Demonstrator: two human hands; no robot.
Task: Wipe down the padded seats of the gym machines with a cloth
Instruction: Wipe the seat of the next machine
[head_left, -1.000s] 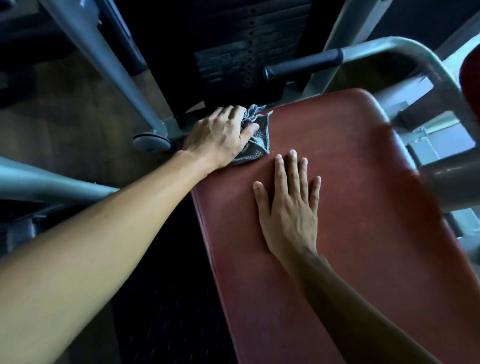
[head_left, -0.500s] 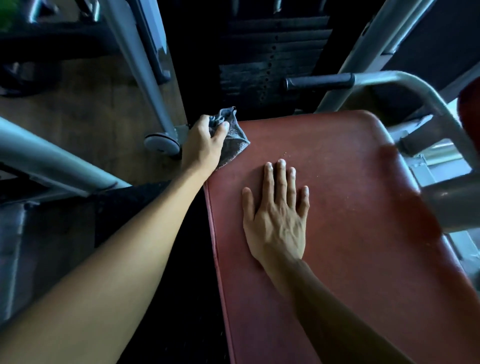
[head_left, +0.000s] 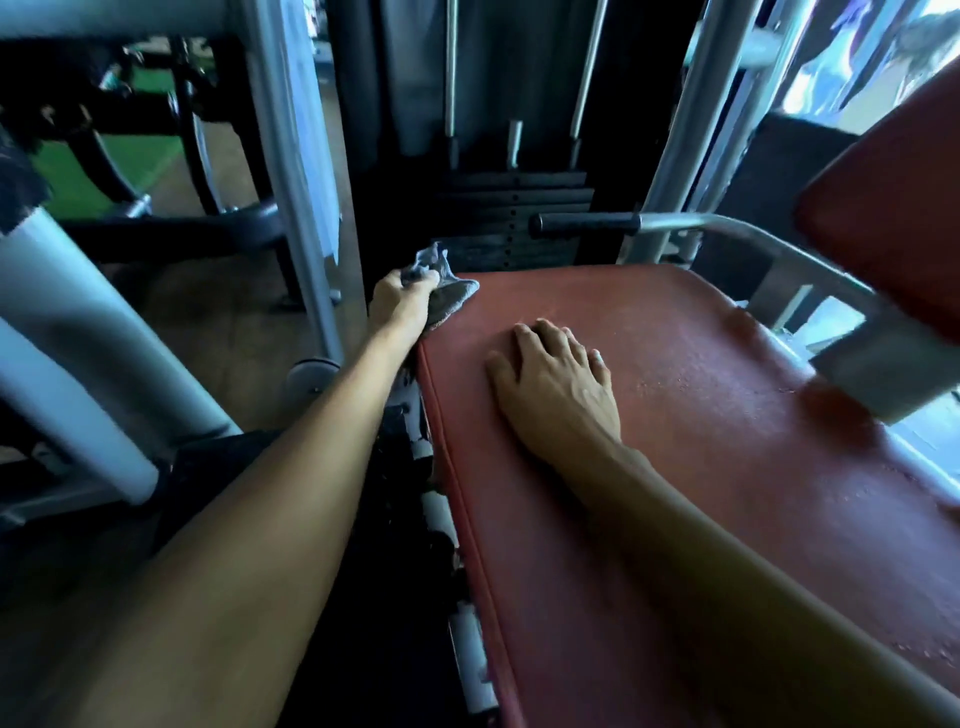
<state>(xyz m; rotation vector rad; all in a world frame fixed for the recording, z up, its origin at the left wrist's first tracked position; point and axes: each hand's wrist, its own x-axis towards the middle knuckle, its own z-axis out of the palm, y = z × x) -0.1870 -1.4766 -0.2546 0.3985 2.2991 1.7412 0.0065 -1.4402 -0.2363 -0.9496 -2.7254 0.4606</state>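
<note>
One cloth (head_left: 448, 292) bunched in left hand (head_left: 399, 307); right hand (head_left: 557, 387) lies flat on seat (head_left: 727, 426).

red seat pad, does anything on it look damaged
The red seat pad looks worn: its covering is scuffed and flaking along the right edge near the grey frame bar, with pale specks across the middle.

left hand (head_left: 400, 307) now off the seat's (head_left: 727, 426) far-left corner, cloth (head_left: 448, 295) bunched in its grip instead of spread, right hand's (head_left: 558, 392) fingers drawn together, slightly arched
</note>
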